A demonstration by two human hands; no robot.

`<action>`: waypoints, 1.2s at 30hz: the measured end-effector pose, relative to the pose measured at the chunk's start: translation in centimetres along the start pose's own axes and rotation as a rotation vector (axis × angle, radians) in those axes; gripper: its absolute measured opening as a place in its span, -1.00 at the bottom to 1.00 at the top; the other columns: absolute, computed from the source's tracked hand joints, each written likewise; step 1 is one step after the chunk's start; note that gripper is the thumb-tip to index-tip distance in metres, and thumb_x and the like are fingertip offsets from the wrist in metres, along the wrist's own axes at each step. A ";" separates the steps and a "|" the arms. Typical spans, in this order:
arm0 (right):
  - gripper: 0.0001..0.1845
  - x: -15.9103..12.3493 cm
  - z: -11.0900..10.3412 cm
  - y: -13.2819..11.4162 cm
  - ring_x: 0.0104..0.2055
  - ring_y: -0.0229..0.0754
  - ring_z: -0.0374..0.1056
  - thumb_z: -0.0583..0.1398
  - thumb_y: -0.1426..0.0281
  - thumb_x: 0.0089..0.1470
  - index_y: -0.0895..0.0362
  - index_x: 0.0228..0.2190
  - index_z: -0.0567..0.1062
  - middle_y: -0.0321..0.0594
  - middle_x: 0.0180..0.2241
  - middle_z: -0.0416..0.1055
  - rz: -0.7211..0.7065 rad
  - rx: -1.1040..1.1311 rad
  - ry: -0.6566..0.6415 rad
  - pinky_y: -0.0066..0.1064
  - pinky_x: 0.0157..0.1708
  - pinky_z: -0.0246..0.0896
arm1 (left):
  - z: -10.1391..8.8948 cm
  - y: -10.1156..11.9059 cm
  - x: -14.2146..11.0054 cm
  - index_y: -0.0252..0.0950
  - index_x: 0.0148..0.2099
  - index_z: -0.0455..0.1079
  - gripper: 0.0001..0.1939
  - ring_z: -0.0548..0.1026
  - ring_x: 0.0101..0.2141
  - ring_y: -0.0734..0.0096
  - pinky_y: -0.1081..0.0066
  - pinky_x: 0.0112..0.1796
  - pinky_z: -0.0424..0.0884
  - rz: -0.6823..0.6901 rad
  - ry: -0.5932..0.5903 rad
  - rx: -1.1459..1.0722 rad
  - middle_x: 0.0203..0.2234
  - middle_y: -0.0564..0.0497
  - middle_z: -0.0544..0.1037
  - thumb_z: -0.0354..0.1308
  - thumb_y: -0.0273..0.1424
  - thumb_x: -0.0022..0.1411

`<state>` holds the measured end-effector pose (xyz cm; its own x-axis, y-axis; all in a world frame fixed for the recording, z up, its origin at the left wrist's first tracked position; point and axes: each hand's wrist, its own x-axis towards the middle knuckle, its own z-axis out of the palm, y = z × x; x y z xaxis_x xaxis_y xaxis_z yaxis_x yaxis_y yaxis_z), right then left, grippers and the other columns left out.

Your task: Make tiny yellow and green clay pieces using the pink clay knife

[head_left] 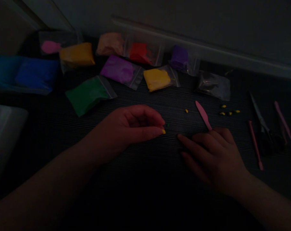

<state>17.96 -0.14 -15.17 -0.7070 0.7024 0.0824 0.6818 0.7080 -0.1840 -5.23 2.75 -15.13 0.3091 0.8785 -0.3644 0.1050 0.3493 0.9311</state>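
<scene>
Several clear bags lie on the dark worktop point(126, 189), beyond and to the left of the pink knife point(202, 114). Nearest beyond the knife is a bag of black stuff point(214, 85); leftward from it come bags of yellow point(156, 79), dark purple point(180, 58), violet point(118, 69), red point(140, 52), peach point(110, 44), green point(87, 95), orange point(77, 54) and blue point(37, 74) stuff. Farther left of the knife, a bag holds something pink point(50, 47), its shape hard to read, and a teal bag point(2, 72) is cut off at the edge, as is a pale object point(8, 128).

Left of the knife, the left hand point(133, 126) has its grip pinching a small yellow piece point(163, 131), mostly hidden by the fingertips. A green speck point(168, 125) lies near it. The right hand point(214, 157) covers the knife's handle end; I cannot tell whether its grip is holding it. Right of the knife, small yellow-and-dark pieces point(229, 113) lie near scissors point(260, 118), whose dark handles blend into the worktop.
</scene>
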 end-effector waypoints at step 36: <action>-0.52 0.1 0.0 0.3 -0.34 -0.17 0.18 0.14 0.33 -0.03 0.16 -0.04 0.28 -0.18 -0.37 0.30 0.017 0.020 0.056 -0.23 -0.29 0.02 | 0.1 0.1 -0.1 -0.24 -0.31 0.39 -0.83 0.43 -0.41 0.50 0.56 -0.40 0.34 -0.015 -0.007 -0.001 -0.46 0.12 0.47 0.17 -0.35 -0.04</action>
<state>18.10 0.11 -15.25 -0.6836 0.7176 0.1333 0.6894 0.6948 -0.2049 -5.19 2.66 -14.96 0.3140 0.8709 -0.3780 0.1085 0.3626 0.9256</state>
